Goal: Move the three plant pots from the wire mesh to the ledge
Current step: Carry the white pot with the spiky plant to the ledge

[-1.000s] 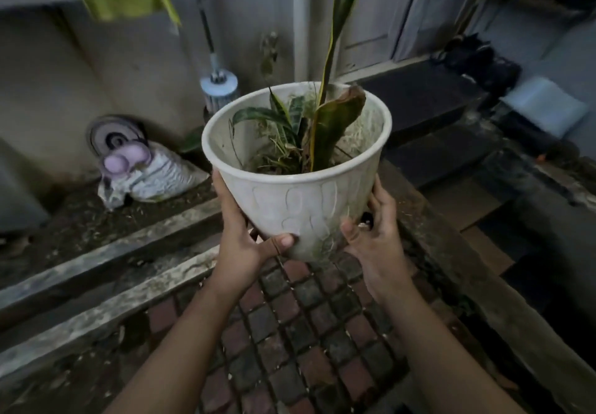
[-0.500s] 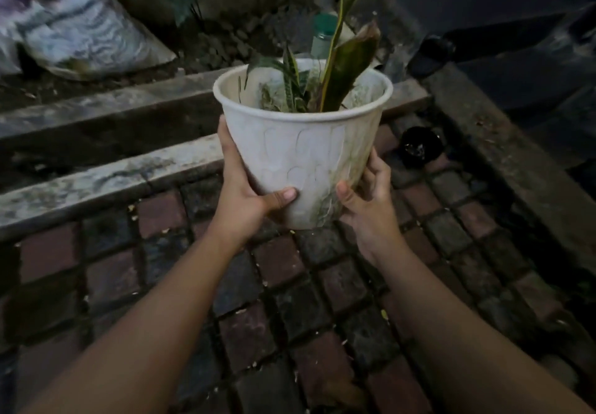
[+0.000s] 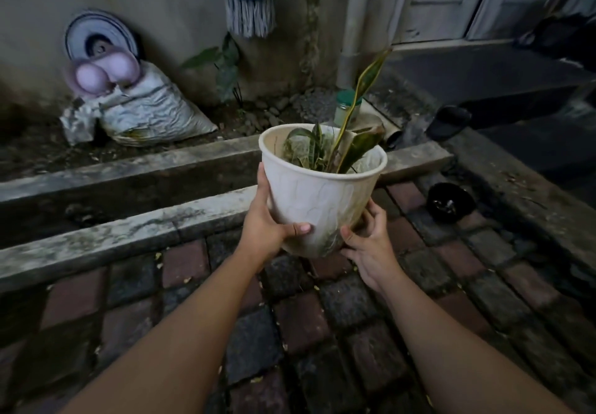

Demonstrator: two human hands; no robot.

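I hold a white plastic plant pot with a snake plant in it, up in the air over the brick paving. My left hand grips its left side, thumb across the front. My right hand cups its lower right side from beneath. The pot tilts slightly to the right. Behind it runs a near concrete ledge, and a second, farther ledge lies past a dark channel. No wire mesh and no other plant pots are in view.
A small black pot lies on the paving at the right. A jar with a green lid, a white sack, a mop head and a small plant stand by the back wall. A raised curb borders the right.
The view has tilted back up from the paving toward the wall. The pot stays in both hands, now lower and nearer the ledges than a second ago.
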